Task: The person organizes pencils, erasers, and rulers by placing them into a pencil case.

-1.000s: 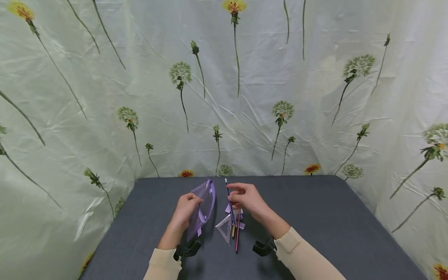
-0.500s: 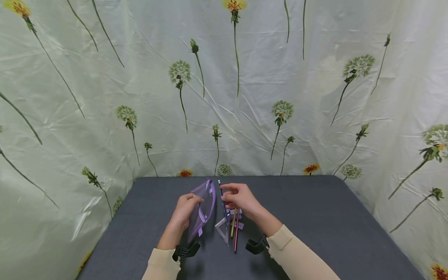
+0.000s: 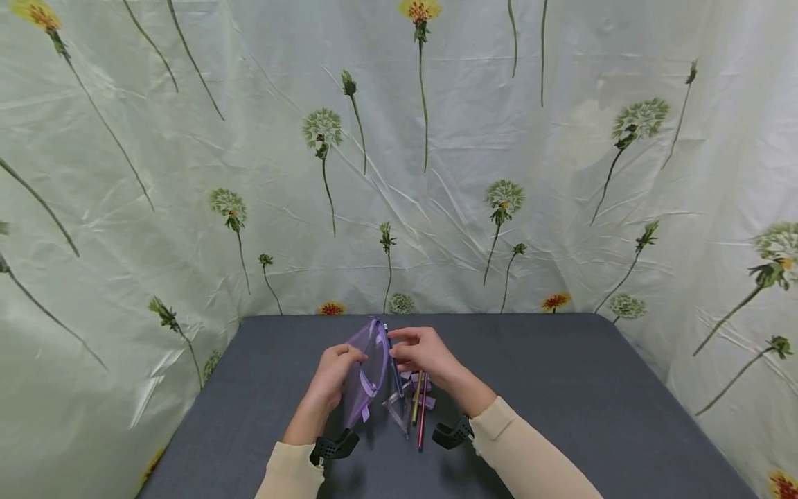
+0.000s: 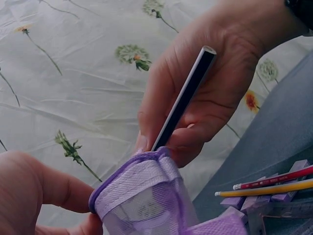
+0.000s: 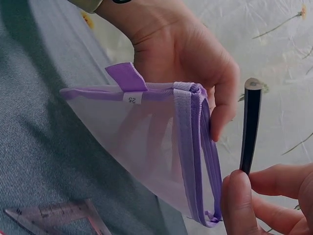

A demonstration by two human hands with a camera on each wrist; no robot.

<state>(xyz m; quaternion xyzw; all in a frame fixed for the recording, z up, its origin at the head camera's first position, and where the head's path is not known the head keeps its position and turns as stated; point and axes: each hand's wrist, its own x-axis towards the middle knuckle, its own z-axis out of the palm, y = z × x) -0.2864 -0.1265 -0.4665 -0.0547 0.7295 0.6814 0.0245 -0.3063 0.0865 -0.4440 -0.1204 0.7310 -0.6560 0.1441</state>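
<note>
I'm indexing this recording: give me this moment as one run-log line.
left grip: holds purple mesh pouch | right grip: pinches dark pencil, outside pouch | table: red pencil, yellow pencil, see-through set square

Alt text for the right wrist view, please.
Left hand grips a pale mesh pouch with purple trim; right hand pinches a slim dark-blue pencil beside the pouch's open mouth. A clear plastic triangular ruler shows at bottom left.

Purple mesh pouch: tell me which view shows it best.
The right wrist view: the purple mesh pouch appears large, its zipper and white label visible. The head view shows it small; the left wrist view cuts it off.
</note>
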